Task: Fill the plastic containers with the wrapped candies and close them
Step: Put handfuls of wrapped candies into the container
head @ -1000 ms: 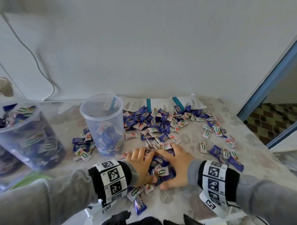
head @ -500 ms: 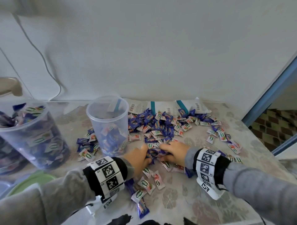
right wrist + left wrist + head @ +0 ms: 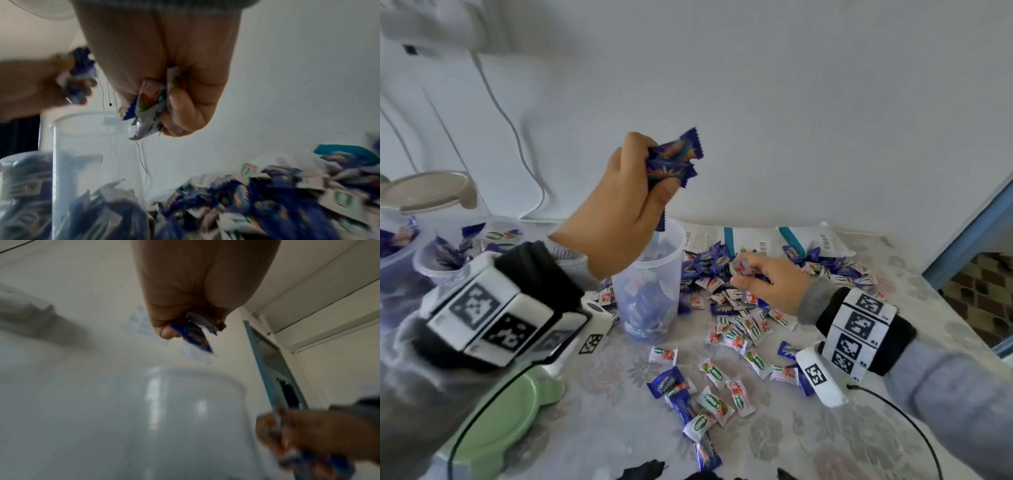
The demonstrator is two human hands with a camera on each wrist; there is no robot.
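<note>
A clear plastic container (image 3: 650,274) stands mid-table, partly filled with wrapped candies; its rim also shows in both wrist views (image 3: 205,374) (image 3: 82,120). My left hand (image 3: 626,205) is raised above its mouth and grips a bunch of blue-wrapped candies (image 3: 674,159) (image 3: 197,335). My right hand (image 3: 767,281), lower and right of the container, grips white and blue wrapped candies (image 3: 150,104) over the loose candy pile (image 3: 739,301). More candies (image 3: 709,401) lie scattered at the front.
Two filled containers (image 3: 448,260) stand at the left, with a beige lid (image 3: 428,190) above them. A green lid (image 3: 510,421) lies at the front left. Empty candy bags (image 3: 774,240) lie against the wall. The table edge drops off at the right by a blue door frame (image 3: 969,233).
Both hands were gathering candies together on the table. My left hand has since lifted a handful up over the open container, and my right hand has risen with a handful beside it.
</note>
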